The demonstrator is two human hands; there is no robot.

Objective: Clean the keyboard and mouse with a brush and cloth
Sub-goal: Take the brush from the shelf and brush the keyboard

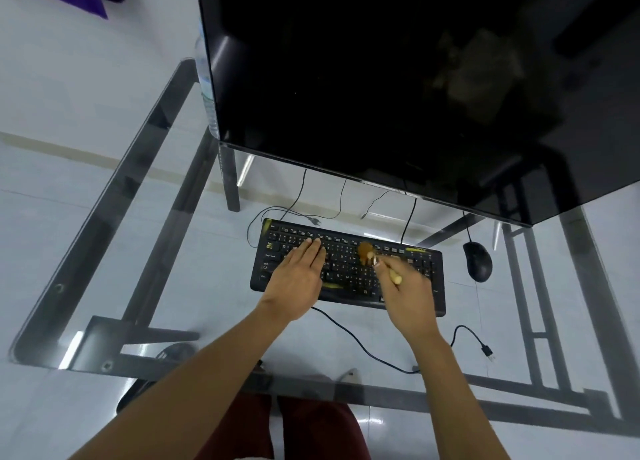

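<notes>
Brushing is the step in hand: the right hand (410,297) grips the pale handle of a small brush (367,253), its brown bristles down on the upper middle rows of the black keyboard (349,272), which lies on the glass surface (104,251) under a large dark monitor (381,78). The left hand (298,276) lies flat, fingers straight, pressing the left half of the keys and holding nothing. To do this well, I would keep that flat hand steadying the board and draw the bristles along each row in short strokes toward one edge (light pressure, so no key is depressed hard), working dust out of the gaps. The mouse (478,261) sits just right of the keyboard, untouched. No cloth shows anywhere in view. The bristles are blurred, so their exact contact is hard to judge, and the right fingers are hidden behind the hand.
</notes>
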